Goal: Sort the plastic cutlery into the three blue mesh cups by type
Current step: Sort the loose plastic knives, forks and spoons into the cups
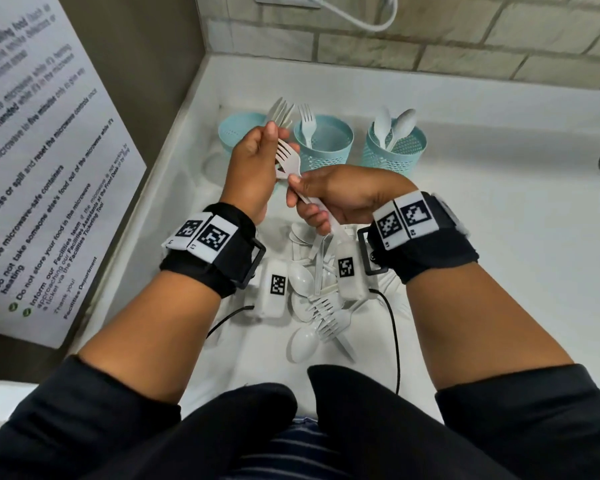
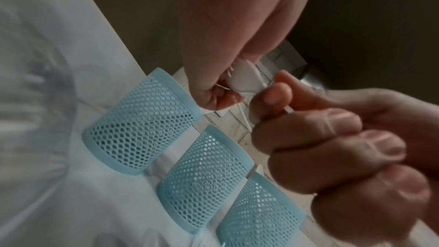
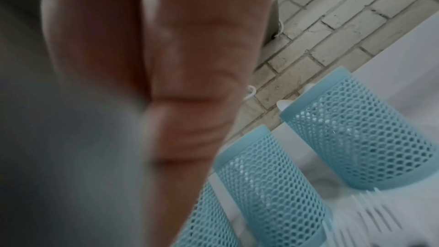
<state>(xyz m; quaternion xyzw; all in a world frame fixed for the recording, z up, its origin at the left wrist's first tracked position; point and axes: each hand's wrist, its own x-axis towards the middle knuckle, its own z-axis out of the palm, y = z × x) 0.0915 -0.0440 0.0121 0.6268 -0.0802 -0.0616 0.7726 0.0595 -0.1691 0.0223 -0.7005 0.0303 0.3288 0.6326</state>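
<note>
- The left hand (image 1: 253, 157) is gripping a bunch of white plastic forks (image 1: 280, 112), fingers curled round their handles, tines sticking up past the fingertips toward the back wall.
- The right hand (image 1: 333, 195) is pinching the neck of another white fork (image 1: 286, 157) between thumb and forefinger, its handle running down through the curled fingers, its tines lying against the left hand's fingers.
- In the left wrist view, the right hand's fingers (image 2: 332, 138) are curling round a thin white handle while the fork head (image 2: 242, 80) is sitting at the left hand's fingertips.
- Three blue mesh cups are standing in a row near the back edge of the white counter (image 1: 499, 220).
- The left cup (image 1: 234, 128) is sitting partly behind the left hand; I cannot tell what is in it.
- The middle cup (image 1: 323, 143) is holding one fork (image 1: 306, 124) upright, tines up.
- The right cup (image 1: 394, 148) is holding two white spoons (image 1: 394, 124), bowls up.
- A loose pile of plastic cutlery (image 1: 317, 303), spoons and forks among it, is lying on the counter near its front edge, below the wrists.
- A printed notice (image 1: 39, 168) is hanging on the wall at the counter's left edge.
- Black straps with coded markers (image 1: 208, 237) are wrapping both wrists.
</note>
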